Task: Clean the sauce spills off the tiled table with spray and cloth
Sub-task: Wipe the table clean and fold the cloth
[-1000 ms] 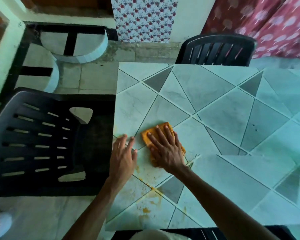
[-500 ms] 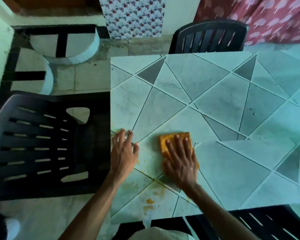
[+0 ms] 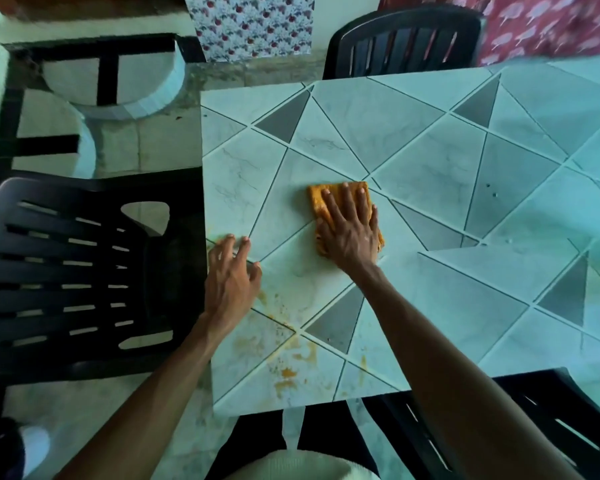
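An orange cloth (image 3: 317,200) lies flat on the tiled table (image 3: 430,168). My right hand (image 3: 350,230) presses down on the cloth with fingers spread, covering most of it. My left hand (image 3: 231,275) rests flat on the table near its left edge, fingers apart, holding nothing. Orange-brown sauce smears (image 3: 286,372) stain the pale tiles at the near left corner, between my two forearms. No spray bottle is in view.
A black plastic chair (image 3: 66,265) stands tight against the table's left edge. Another black chair (image 3: 402,43) sits at the far side, and a third (image 3: 551,420) at the near right. Tiled floor and curved steps (image 3: 118,84) lie beyond the left chair.
My right hand has slid the cloth to the right and farther from me across the tiles. My left hand has stayed planted near the left edge.
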The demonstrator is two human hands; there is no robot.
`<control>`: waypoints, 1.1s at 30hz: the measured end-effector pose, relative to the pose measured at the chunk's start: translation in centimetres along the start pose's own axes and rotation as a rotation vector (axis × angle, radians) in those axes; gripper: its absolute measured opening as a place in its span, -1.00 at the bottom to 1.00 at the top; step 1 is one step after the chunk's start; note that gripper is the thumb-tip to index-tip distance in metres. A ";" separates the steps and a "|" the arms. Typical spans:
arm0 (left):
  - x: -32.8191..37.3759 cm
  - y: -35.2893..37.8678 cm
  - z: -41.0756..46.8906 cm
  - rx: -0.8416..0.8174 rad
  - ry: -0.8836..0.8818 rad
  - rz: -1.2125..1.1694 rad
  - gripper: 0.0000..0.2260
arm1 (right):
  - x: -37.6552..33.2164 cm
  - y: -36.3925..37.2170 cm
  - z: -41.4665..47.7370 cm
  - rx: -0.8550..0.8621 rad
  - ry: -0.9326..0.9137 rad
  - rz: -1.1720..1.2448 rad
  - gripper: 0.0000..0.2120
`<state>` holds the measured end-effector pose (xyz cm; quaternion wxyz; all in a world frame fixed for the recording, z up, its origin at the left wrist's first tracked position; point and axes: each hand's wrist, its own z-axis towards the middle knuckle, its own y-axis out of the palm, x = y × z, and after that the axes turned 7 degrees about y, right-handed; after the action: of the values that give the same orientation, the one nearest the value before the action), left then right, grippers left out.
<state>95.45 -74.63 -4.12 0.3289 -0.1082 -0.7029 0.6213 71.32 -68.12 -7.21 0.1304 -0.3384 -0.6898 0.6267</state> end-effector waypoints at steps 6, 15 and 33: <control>-0.1 0.3 0.2 -0.016 -0.015 0.034 -0.57 | 2.5 2.2 -14.0 0.118 0.010 -0.016 -0.42; -0.1 0.3 0.0 -0.055 -0.038 -0.002 -0.52 | 3.4 0.8 -6.7 0.034 0.026 -0.040 -0.39; 0.1 -0.4 0.0 -0.089 0.000 0.049 -0.51 | 1.5 0.0 -15.6 -0.099 -0.058 0.090 -0.41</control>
<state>95.47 -74.68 -3.70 0.3086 -0.1401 -0.7269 0.5973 79.63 -55.05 -4.79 0.0649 -0.3569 -0.7073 0.6067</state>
